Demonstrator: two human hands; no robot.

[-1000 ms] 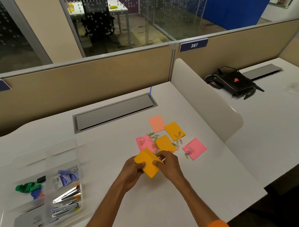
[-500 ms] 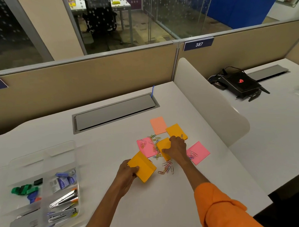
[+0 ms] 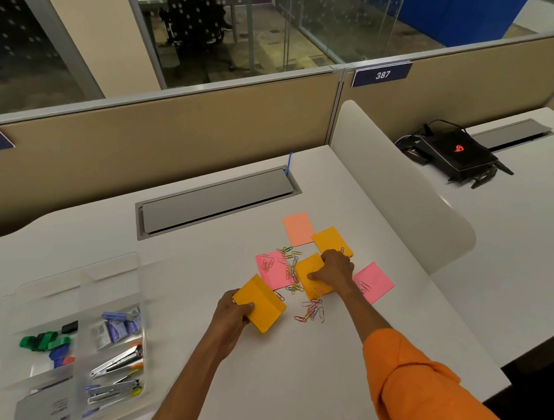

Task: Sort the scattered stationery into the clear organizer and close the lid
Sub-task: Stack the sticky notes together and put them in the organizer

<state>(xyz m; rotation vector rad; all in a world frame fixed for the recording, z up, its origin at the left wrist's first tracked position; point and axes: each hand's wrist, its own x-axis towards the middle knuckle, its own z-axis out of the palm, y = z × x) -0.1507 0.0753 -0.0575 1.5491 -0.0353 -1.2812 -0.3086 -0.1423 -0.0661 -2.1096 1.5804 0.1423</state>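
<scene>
My left hand (image 3: 234,313) holds a stack of orange sticky notes (image 3: 262,302) just above the desk. My right hand (image 3: 334,269) rests on another orange sticky pad (image 3: 310,272) lying flat, thumb and fingers closing around its edges. Around it lie two pink pads (image 3: 270,269) (image 3: 375,280), a peach pad (image 3: 298,228), a further orange pad (image 3: 329,239) and several coloured paper clips (image 3: 310,311). The clear organizer (image 3: 81,275) sits at the left with its lid open, holding staplers (image 3: 117,364), green clips (image 3: 42,342) and staple boxes (image 3: 119,326).
A grey cable hatch (image 3: 216,201) is set into the desk behind the notes. A white curved divider (image 3: 392,185) stands to the right, with a black device (image 3: 457,152) on the neighbouring desk. The desk's front edge runs close to my arms.
My right hand left the orange stack and reached forward onto the orange pad among the clips. My left hand kept the stack and drew it slightly left.
</scene>
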